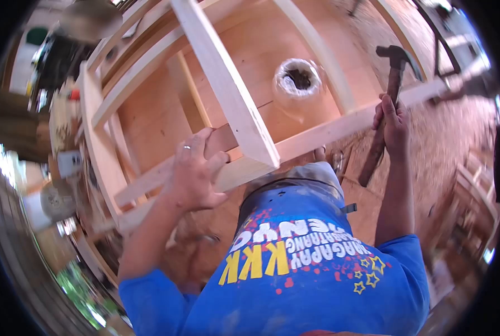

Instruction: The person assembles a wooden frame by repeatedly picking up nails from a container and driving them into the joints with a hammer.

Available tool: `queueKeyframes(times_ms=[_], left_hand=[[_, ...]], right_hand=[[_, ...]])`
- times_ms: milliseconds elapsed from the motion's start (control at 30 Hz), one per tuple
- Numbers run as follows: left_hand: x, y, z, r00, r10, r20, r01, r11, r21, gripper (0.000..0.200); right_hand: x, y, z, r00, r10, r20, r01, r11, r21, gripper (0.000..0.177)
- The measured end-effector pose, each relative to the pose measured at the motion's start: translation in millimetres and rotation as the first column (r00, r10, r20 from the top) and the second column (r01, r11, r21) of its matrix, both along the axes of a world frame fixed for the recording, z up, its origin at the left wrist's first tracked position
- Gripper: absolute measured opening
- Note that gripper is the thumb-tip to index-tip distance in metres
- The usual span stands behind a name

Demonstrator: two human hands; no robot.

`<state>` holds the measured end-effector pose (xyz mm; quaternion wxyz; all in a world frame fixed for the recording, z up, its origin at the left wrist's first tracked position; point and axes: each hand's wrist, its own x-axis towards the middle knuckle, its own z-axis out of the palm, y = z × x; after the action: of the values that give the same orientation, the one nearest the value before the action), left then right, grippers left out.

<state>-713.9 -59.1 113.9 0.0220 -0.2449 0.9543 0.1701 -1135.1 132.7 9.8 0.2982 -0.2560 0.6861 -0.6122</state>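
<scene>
My left hand [195, 171] grips the near rail of a pale wooden frame [233, 101], fingers curled over its top edge beside an upright post. A ring shows on one finger. My right hand [393, 126] is closed around the wooden handle of a claw hammer [393, 67], held upright with its dark metal head above the frame's right end. The frame is made of light timber slats over a plywood panel.
A clear plastic bag [297, 81] with a dark opening sits on the plywood inside the frame. Wood scraps and tools crowd the left side [65, 162]. Reddish dirt floor [451, 140] lies to the right. My blue printed shirt [300, 263] fills the bottom.
</scene>
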Motion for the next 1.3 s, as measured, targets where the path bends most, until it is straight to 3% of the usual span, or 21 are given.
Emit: queueKeyframes(times_ms=[100,200,300,500,600,633,700,733,900,1000,1100,1167,1200,1300], left_hand=[[9.7,-2.7,-13.9,0.995,0.004,-0.105,0.0,1.0,0.031,0.084],[10.3,0.4,-15.7,0.996,-0.001,-0.089,0.002,1.0,0.007,0.112],[10.6,3.6,-16.3,1.0,0.018,0.006,-0.018,0.997,-0.075,0.123],[4.3,6.7,-5.2,0.991,0.038,0.127,-0.033,0.999,-0.039,0.128],[8.2,-5.9,-25.4,0.996,-0.023,0.09,0.033,0.994,-0.107,0.127],[7.8,-6.9,-24.0,0.995,-0.029,0.097,0.04,0.994,-0.106,0.128],[6.2,-6.8,-21.8,0.993,-0.042,0.109,0.052,0.995,-0.086,0.128],[4.9,-8.3,-23.5,0.992,-0.055,0.11,0.065,0.993,-0.095,0.128],[5.8,-10.7,-23.3,0.989,-0.104,0.109,0.117,0.986,-0.117,0.127],[6.4,-13.8,-24.6,0.99,-0.107,0.088,0.109,0.994,-0.017,0.127],[8.7,-11.0,-24.1,0.993,-0.109,0.051,0.108,0.994,0.026,0.126],[9.8,-18.3,-30.6,0.994,-0.107,0.037,0.106,0.994,0.015,0.125],[10.2,-20.7,-32.1,0.994,-0.106,0.034,0.106,0.994,0.005,0.125],[7.6,-19.5,-29.7,0.992,-0.102,0.074,0.103,0.995,-0.007,0.125]], right_hand=[[114.7,28.7,1.1,0.922,-0.339,0.185,0.371,0.911,-0.18,0.04],[206.7,68.1,-23.4,0.75,-0.423,0.508,0.592,0.772,-0.232,0.044],[269.3,105.1,-15.0,0.58,-0.609,0.541,0.708,0.706,0.034,0.045],[304.4,131.2,-14.0,0.57,-0.615,0.545,0.775,0.623,-0.108,0.045],[298.3,120.7,19.3,0.604,-0.569,0.558,0.788,0.531,-0.312,0.042],[310.5,113.2,24.6,0.591,-0.566,0.574,0.803,0.479,-0.355,0.042],[359.0,97.6,31.7,0.622,-0.587,0.518,0.782,0.497,-0.376,0.041],[385.2,90.1,18.7,0.655,-0.483,0.581,0.75,0.508,-0.423,0.045],[469.9,46.6,-18.1,0.494,-0.34,0.8,0.788,0.563,-0.248,0.04],[488.6,7.3,-1.8,0.516,-0.399,0.758,0.839,0.414,-0.353,0.039],[503.7,-38.2,-4.6,0.555,-0.326,0.765,0.824,0.342,-0.452,0.038],[496.1,-49.5,2.4,0.616,-0.345,0.708,0.736,0.571,-0.362,0.036],[492.8,-48.4,7.1,0.638,-0.342,0.69,0.708,0.613,-0.351,0.035],[498.0,-47.1,4.2,0.515,-0.495,0.7,0.857,0.267,-0.441,0.034]])
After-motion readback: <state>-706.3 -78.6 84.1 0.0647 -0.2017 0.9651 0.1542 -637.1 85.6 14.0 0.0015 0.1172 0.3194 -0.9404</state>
